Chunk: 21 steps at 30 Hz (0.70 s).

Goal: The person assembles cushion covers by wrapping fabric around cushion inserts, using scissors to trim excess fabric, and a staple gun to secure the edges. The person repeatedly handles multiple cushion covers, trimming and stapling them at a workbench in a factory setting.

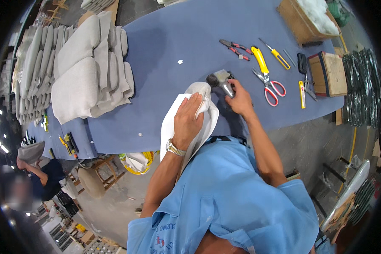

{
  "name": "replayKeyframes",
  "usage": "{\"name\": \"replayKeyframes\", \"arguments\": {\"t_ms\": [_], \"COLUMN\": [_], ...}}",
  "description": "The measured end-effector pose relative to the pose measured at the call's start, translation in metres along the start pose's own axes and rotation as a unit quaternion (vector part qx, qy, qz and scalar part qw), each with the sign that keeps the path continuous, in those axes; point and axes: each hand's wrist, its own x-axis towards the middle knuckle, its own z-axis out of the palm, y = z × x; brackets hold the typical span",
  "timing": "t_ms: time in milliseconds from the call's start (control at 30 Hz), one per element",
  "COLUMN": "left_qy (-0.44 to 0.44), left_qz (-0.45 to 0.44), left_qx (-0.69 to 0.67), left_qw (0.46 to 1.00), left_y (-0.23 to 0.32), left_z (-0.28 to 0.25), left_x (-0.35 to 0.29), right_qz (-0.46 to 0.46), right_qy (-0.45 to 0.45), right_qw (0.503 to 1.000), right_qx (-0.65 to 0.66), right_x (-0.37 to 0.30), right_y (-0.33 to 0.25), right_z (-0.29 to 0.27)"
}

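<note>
Near the table's front edge, in front of my body, lies a grey padded piece (197, 87) with white fabric (170, 120) folded over it. My left hand (189, 116) rests on the fabric with its fingers stretched out and lying flat; a metal watch is on that wrist. Just to the right, my right hand (240, 98) is closed around a grey and black staple gun (222, 82). The tool's dark head points left, close to the far end of the padded piece. My right palm hides part of the tool's grip.
Stacked grey padded covers (78, 80) stand at the left of the blue table (156, 55). At the right lie pliers (237, 48), a yellow cutter (260, 59), a screwdriver (280, 58) and red-handled snips (269, 86). Behind them are a box of white stuffing (302, 21) and a smaller box (326, 74). A co-worker (42, 178) is at far left.
</note>
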Motion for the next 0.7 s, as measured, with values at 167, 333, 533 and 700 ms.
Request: {"name": "replayKeyframes", "arguments": {"t_ms": [167,333,533,700], "left_qy": [-0.002,0.005,0.011,0.011], "left_qz": [-0.013,-0.028,-0.049,-0.058], "left_qx": [-0.019,-0.055,-0.081,-0.081], "left_qw": [1.000,0.998,0.995,0.995], "left_y": [-0.002,-0.003,-0.005,-0.003], "left_z": [0.006,0.006,0.007,0.004], "left_x": [-0.009,-0.008,-0.010,-0.007], "right_qz": [0.108,-0.193,-0.195,-0.200], "right_qy": [-0.086,-0.055,-0.128,-0.149], "right_qw": [0.966,0.961,0.961,0.961], "right_qx": [0.221,0.188,0.149,0.123], "right_x": [-0.020,-0.025,-0.021,-0.027], "right_y": [-0.050,-0.080,-0.076,-0.061], "right_z": [-0.097,-0.103,-0.078,-0.074]}}
